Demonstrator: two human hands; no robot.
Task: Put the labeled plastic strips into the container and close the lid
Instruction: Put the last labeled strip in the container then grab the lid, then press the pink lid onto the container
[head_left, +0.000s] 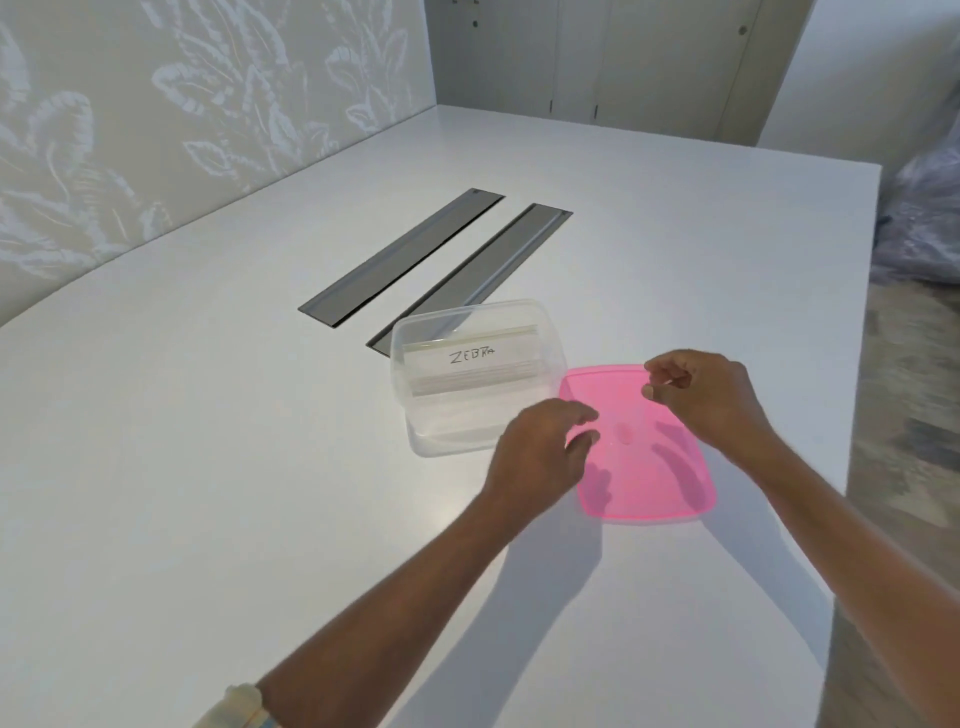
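Observation:
A clear plastic container (415, 395) stands open on the white table. Inside it lies a stack of plastic strips (475, 371); the top one bears the handwritten word "ZEBRA". A pink translucent lid (660, 467) lies flat on the table just right of the container. My left hand (540, 452) hovers over the lid's left edge, next to the container's near right corner, fingers apart and curled, holding nothing. My right hand (701, 392) is above the lid's far right corner, fingers loosely bent and apart, nothing visibly in it.
Two grey metal cable slots (400, 257) (483, 270) are set into the white table (208, 467) behind the container. A patterned wall panel runs along the left. The table's right edge (857, 415) is close to the lid; a wrapped bundle (924, 218) sits beyond it.

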